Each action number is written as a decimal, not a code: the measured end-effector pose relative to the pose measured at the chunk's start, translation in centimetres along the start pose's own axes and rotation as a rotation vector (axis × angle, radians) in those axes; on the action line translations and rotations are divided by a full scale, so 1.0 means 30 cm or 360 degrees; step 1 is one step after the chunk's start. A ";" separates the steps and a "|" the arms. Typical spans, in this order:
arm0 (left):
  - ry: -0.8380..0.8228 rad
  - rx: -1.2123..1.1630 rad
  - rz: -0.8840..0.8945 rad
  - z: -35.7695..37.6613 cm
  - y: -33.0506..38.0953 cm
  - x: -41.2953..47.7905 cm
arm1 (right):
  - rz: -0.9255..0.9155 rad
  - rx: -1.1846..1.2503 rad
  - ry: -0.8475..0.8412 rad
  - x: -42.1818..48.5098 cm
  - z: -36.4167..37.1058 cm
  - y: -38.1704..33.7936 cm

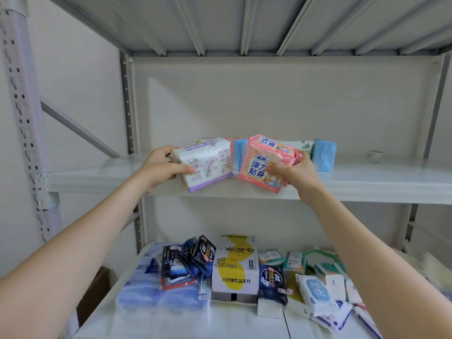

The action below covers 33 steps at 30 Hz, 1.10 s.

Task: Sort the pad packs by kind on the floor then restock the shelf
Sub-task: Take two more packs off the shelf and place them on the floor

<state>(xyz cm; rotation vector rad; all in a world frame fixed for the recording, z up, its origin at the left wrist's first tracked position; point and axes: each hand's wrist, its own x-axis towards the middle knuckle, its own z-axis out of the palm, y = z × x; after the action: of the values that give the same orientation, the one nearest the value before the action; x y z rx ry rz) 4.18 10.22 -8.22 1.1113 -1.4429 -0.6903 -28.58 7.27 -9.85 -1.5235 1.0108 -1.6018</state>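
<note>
While the left hand (162, 167) grips a white-purple pack (208, 163), right hand (291, 171) fingers curl round a pink pack (264, 162) on the shelf (367, 182).

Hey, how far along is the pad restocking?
Done: a few packs, including a light blue pack, sit on the upper shelf. In hand: the left hand grips a white-and-purple pack, the right hand a pink pack, at that shelf. Left, probably: mixed packs, some dark blue, crowd the lower shelf.
</note>
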 end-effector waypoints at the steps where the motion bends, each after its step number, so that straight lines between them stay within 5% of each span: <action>1: 0.0013 -0.0003 -0.0007 0.009 0.002 -0.029 | 0.0017 0.0015 0.0016 -0.022 -0.006 -0.003; 15: -0.0011 -0.0101 -0.0333 0.160 -0.082 -0.531 | 0.0290 -0.0026 -0.0125 -0.445 -0.242 0.052; 33: -0.0447 0.0144 -0.0924 0.417 -0.587 -1.241 | 0.0954 -0.0300 -0.0049 -1.373 -0.427 0.541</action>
<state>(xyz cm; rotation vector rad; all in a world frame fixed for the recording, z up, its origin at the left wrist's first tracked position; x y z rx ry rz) -6.40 35.14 -41.69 1.5756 -1.3941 -1.2363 -39.02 37.43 -43.11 -1.1924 1.4642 -1.0804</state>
